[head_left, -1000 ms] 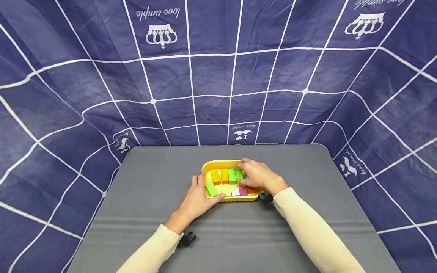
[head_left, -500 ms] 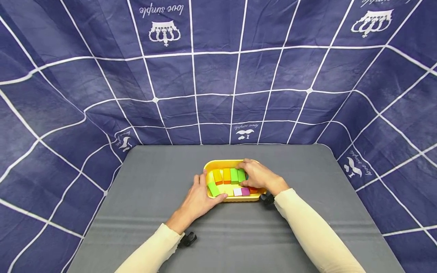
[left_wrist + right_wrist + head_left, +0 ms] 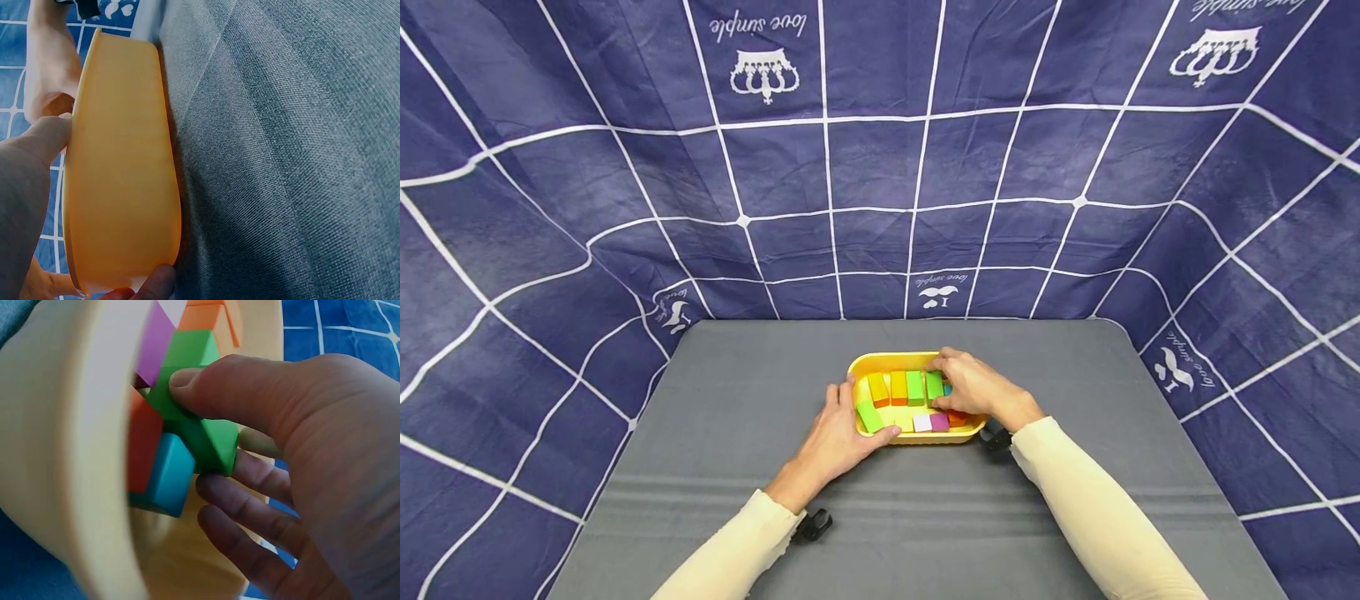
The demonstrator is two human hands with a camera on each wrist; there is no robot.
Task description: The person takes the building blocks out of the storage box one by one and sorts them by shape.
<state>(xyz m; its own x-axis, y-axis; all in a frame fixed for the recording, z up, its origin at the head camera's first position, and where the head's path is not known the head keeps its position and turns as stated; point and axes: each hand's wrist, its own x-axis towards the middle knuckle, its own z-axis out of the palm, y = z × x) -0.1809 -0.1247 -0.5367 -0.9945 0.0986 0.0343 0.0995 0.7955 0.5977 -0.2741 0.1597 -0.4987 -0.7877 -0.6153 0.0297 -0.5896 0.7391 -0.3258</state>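
Nearest me, my left hand [image 3: 833, 433] clasps the 9 o'clock end of the yellow tray [image 3: 880, 361], thumb over its rim beside a light green block [image 3: 869, 416]. At mid-table the tray rests on the grey table [image 3: 737, 433]. Toward 2 o'clock inside it, my right hand [image 3: 977, 387] pinches a dark green block [image 3: 200, 434], thumb on top, with a teal block [image 3: 164, 478] just beside it.
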